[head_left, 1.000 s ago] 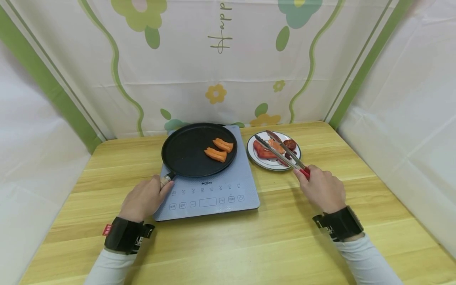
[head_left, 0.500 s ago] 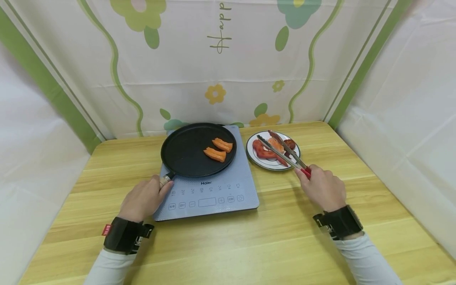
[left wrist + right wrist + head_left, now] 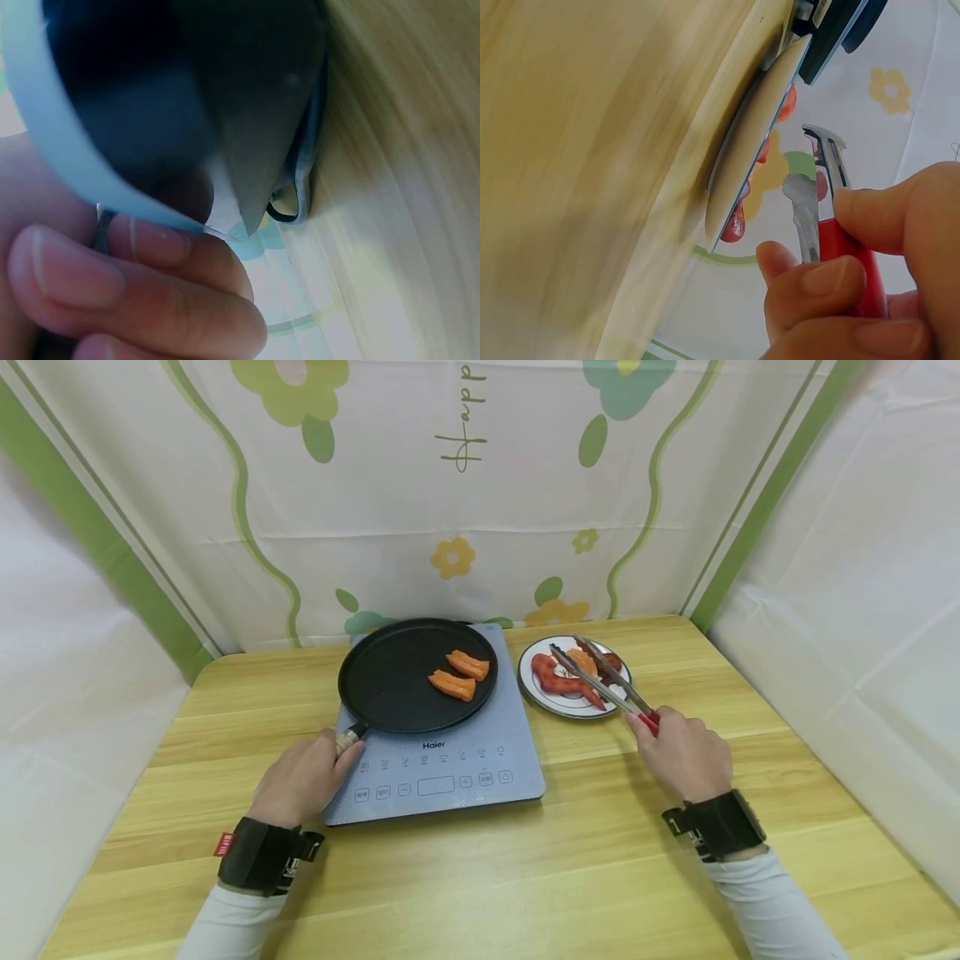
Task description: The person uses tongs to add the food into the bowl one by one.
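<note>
My left hand [image 3: 300, 777] grips the handle [image 3: 348, 741] of a flat black frying pan [image 3: 390, 693], which sits on an induction cooker. Two orange strips of food [image 3: 452, 685] lie side by side at the pan's right. My right hand [image 3: 686, 756] holds metal tongs [image 3: 647, 719] by their red grips, thumb on one side and fingers curled on the other. Their tips are apart over a white plate [image 3: 536, 693]. On it lie a reddish chicken wing [image 3: 551, 677], an orange striped piece [image 3: 582, 660] and dark red food, partly hidden by the tongs.
The grey Haier induction cooker [image 3: 480, 777], with a touch panel in front, stands on the wooden table [image 3: 480, 893]. A flowered white curtain [image 3: 390, 527] hangs right behind, and white cloth walls [image 3: 847, 610] rise at both sides.
The tongs' tips have shifted a little to the right over the plate, showing more of the chicken wing. My left hand and the pan have stayed in place.
</note>
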Action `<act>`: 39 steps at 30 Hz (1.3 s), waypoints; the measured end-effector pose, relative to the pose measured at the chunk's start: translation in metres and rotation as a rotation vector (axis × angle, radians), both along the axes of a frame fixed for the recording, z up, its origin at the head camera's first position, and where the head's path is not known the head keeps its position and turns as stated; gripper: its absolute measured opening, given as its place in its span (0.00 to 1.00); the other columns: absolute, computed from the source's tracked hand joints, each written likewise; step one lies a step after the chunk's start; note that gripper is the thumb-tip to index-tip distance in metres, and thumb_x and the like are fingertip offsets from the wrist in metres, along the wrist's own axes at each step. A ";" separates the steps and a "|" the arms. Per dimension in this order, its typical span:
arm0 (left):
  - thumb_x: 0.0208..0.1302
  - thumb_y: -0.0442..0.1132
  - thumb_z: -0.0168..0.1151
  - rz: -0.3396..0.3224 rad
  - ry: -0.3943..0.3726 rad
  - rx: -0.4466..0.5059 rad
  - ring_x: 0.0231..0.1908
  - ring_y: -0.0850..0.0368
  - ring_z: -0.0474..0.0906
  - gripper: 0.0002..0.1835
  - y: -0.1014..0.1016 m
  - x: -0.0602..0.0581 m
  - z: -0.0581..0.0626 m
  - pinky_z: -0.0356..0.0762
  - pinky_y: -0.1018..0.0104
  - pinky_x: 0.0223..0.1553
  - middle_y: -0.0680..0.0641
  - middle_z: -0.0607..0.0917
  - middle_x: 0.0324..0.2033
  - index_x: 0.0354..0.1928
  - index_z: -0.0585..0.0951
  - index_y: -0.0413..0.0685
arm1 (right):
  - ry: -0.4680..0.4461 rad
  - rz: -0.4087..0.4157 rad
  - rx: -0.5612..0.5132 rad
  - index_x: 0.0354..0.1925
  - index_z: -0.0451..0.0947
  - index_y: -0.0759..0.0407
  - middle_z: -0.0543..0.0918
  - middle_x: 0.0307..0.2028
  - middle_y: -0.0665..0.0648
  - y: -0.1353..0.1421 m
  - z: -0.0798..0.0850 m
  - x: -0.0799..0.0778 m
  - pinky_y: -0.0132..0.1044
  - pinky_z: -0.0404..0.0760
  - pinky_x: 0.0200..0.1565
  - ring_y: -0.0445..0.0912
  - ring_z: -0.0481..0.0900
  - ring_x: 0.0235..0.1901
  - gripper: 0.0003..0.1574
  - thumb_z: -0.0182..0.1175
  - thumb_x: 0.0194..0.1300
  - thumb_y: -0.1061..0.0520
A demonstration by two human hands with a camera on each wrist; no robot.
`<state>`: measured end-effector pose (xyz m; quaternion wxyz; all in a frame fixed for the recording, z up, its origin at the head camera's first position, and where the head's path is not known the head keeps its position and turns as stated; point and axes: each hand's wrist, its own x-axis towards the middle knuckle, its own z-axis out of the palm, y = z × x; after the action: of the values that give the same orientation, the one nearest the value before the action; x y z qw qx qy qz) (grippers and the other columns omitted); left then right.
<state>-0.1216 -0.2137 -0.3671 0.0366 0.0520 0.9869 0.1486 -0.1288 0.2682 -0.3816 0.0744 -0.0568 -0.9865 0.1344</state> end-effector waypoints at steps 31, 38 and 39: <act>0.72 0.60 0.42 -0.009 0.003 -0.002 0.21 0.55 0.66 0.26 0.000 0.000 -0.001 0.60 0.62 0.21 0.47 0.67 0.21 0.38 0.67 0.40 | -0.075 -0.017 0.005 0.27 0.63 0.55 0.65 0.18 0.54 0.011 -0.007 -0.006 0.43 0.59 0.18 0.49 0.66 0.17 0.40 0.34 0.66 0.22; 0.72 0.60 0.42 -0.005 -0.001 -0.004 0.21 0.54 0.67 0.27 0.000 -0.001 0.000 0.61 0.62 0.21 0.47 0.67 0.21 0.38 0.67 0.40 | -0.083 -0.008 0.026 0.25 0.63 0.55 0.65 0.18 0.55 0.007 -0.007 -0.010 0.43 0.60 0.17 0.49 0.66 0.17 0.36 0.39 0.68 0.27; 0.72 0.60 0.42 -0.003 0.000 -0.006 0.22 0.54 0.67 0.27 -0.001 -0.001 0.000 0.61 0.62 0.21 0.47 0.67 0.21 0.38 0.67 0.40 | -0.086 -0.006 0.031 0.25 0.63 0.55 0.65 0.18 0.55 0.006 -0.007 -0.011 0.43 0.60 0.17 0.49 0.66 0.17 0.36 0.39 0.68 0.27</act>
<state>-0.1222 -0.2143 -0.3675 0.0372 0.0532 0.9872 0.1455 -0.1402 0.2743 -0.3887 0.0335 -0.0644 -0.9906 0.1163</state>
